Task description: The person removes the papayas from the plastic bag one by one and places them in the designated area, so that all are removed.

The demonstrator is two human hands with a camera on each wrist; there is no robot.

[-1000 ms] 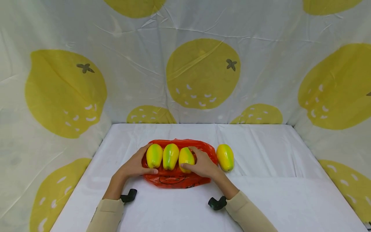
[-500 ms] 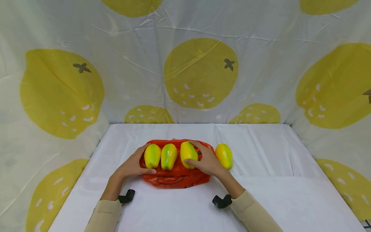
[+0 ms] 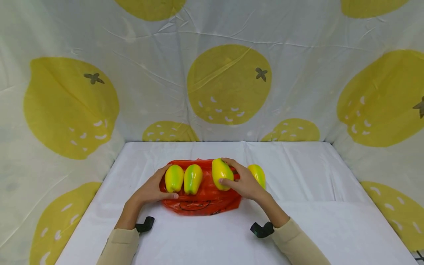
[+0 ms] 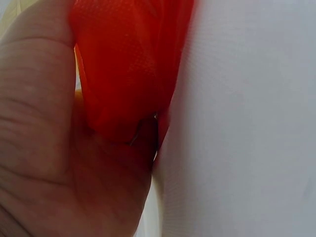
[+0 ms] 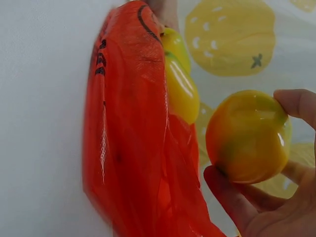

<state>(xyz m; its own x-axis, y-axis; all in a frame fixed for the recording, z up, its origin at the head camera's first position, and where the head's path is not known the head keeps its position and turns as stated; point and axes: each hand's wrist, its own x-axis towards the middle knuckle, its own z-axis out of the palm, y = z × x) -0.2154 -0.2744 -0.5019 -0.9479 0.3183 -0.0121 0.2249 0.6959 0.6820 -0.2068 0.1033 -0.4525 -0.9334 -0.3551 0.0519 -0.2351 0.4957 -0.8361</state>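
My right hand (image 3: 243, 181) holds a glossy yellow-green fruit (image 3: 221, 173), shaped like a mango or small papaya, over the right part of a red plastic bag (image 3: 202, 207). In the right wrist view, thumb and fingertips pinch that fruit (image 5: 249, 136) clear of the bag beside it. At the bag's left end, my left hand (image 3: 155, 187) grips its side, thumb along the front. The left wrist view has red plastic (image 4: 123, 64) between thumb and fingers. Two similar fruits, a left one (image 3: 174, 178) and a middle one (image 3: 193, 179), lie side by side on the bag's opening.
Another yellow fruit (image 3: 257, 174) lies on the white cloth right of the bag, partly hidden by my right hand. White tablecloth (image 3: 318, 228) covers the table. A lemon-print curtain (image 3: 159, 88) rises behind it and at both sides.
My right hand has lifted the third fruit and moved it to the right and farther back, away from the other two. The left hand stays on the bag.
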